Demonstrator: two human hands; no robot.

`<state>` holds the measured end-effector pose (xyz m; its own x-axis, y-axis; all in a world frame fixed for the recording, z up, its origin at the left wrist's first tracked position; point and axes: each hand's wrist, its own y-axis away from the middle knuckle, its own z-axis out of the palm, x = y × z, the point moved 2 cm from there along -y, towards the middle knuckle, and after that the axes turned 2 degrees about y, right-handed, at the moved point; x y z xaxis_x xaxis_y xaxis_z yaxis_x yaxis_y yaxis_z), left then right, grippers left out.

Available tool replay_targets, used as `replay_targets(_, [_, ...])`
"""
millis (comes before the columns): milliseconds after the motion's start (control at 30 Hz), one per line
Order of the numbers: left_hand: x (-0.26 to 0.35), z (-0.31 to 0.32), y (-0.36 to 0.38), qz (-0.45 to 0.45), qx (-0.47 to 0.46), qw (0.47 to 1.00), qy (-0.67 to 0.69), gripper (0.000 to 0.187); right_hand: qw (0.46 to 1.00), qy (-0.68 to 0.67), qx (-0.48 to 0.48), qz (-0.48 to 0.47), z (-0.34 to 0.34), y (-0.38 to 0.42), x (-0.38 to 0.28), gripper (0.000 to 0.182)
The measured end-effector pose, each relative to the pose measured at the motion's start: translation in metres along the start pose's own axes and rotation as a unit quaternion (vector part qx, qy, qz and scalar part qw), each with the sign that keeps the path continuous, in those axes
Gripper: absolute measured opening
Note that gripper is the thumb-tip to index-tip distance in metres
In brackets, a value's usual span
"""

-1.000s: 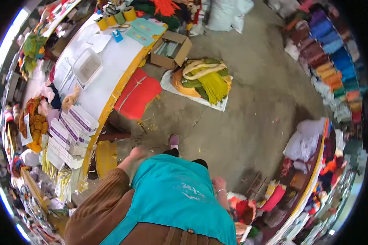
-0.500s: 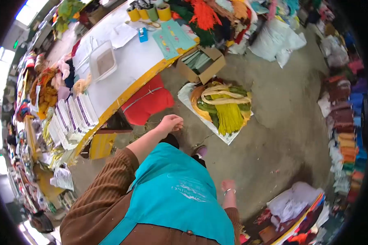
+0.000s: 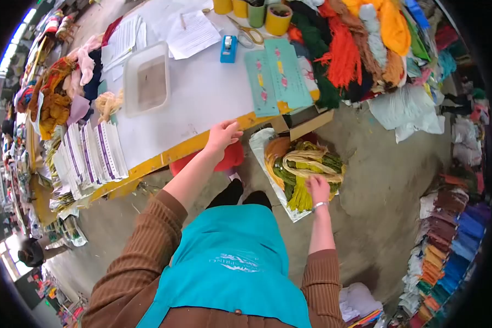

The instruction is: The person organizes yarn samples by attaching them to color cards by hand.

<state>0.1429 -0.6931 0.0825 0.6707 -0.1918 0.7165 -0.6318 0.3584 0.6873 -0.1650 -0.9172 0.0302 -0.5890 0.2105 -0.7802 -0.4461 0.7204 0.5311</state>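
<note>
The yarn bundle [image 3: 302,199] lies right of centre in the frame, on a pale sheet [image 3: 261,143] on the floor [image 3: 372,164], just beside the cardboard box [image 3: 311,125]. Its lime-green strands point toward the bottom of the frame, while the long axis of the sheet slants from upper left to lower right. The right hand [image 3: 317,189] appears over the bundle's lower right part, fingers bent; whether it touches or grips the yarn, I cannot tell. The left hand [image 3: 223,136] is loosely open with nothing in it, at the yellow edge of the tabletop [image 3: 197,98]. Half a second earlier, the right hand was well apart from the yarn and the left hand showed over the floor.
</note>
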Motion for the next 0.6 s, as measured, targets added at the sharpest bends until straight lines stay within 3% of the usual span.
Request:
replay_targets(167, [0.031, 0.015, -0.043, 0.033, 0.035, 0.999, 0.014, 0.04, 0.976, 0.098, -0.048, -0.188, 0.105, -0.052, -0.118, 0.02])
replay_targets(333, [0.056, 0.031, -0.068, 0.033, 0.008, 0.999, 0.038, 0.04, 0.958, 0.124, 0.037, -0.255, 0.134, -0.116, -0.176, 0.02])
replay_targets(500, [0.07, 0.065, -0.105, 0.037, -0.051, 0.997, 0.038, 0.044, 0.948, 0.182, 0.079, -0.248, 0.127, -0.177, -0.209, 0.02])
replay_targets(567, [0.073, 0.077, -0.12, 0.037, -0.04, 0.998, 0.044, 0.044, 0.966, 0.151, 0.022, -0.208, 0.131, -0.19, -0.216, 0.02])
replay_targets(600, [0.073, 0.078, -0.124, 0.049, 0.029, 0.998, 0.004, 0.045, 0.969, 0.129, -0.008, -0.21, 0.136, -0.193, -0.216, 0.02])
